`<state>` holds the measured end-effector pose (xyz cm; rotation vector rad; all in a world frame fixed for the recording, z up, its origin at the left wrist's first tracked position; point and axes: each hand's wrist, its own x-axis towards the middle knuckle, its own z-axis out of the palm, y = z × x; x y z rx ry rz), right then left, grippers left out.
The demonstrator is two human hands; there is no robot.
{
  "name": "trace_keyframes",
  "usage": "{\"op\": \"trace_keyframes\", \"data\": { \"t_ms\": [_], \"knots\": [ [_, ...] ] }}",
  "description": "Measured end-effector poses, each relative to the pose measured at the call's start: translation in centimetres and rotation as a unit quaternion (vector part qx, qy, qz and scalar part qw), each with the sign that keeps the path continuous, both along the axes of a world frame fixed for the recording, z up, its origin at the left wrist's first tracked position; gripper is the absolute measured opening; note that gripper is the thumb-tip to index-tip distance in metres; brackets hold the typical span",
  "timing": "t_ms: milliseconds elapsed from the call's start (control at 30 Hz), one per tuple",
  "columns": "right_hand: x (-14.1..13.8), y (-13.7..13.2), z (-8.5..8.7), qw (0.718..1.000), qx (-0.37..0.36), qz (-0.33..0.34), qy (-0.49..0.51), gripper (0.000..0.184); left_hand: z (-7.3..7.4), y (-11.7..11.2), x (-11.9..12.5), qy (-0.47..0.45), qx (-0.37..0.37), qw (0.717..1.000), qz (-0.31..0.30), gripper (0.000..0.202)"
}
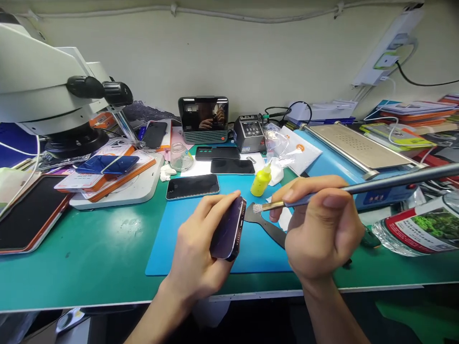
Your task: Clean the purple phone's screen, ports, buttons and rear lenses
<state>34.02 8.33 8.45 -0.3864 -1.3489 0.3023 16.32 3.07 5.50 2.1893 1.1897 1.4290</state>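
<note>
My left hand (195,248) is wrapped round a dark smartphone (228,229), tilted so that its port edge faces right. In my right hand (321,229) is a thin brush (276,205), pinched between thumb and fingers. Its pale bristle tip points at the phone's port edge, a small gap away from it. Beneath the brush, a dark flat scraper-like tool (267,227) lies on the blue mat (172,239), partly hidden by my right hand. Beyond it stands a small yellow bottle (261,180) with a nozzle.
More phones (192,186) lie at the mat's far side, near a glass jar (181,157). A microscope (53,86) overhangs the left, above stacked boxes (103,179). A blue machine with a metal plate (355,143) and a large plastic bottle (419,227) stand on the right.
</note>
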Motion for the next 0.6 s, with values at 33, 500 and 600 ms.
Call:
{"op": "trace_keyframes", "data": {
  "t_ms": [33, 500, 600],
  "knots": [
    [0.1, 0.0, -0.2, 1.000, 0.000, -0.008, 0.004, 0.029, 0.0, -0.1, 0.1, 0.006, -0.009, 1.000, -0.002, 0.066],
    [0.8, -1.1, -1.0, 0.998, -0.004, -0.049, -0.036, 0.025, -0.6, -0.5, 0.8, 0.036, -0.013, 0.999, 0.015, 0.079],
    [0.8, -1.0, -1.0, 0.998, -0.001, -0.044, -0.038, 0.024, -0.5, -0.5, 0.8, 0.036, -0.017, 0.999, 0.019, 0.078]
  ]
}}
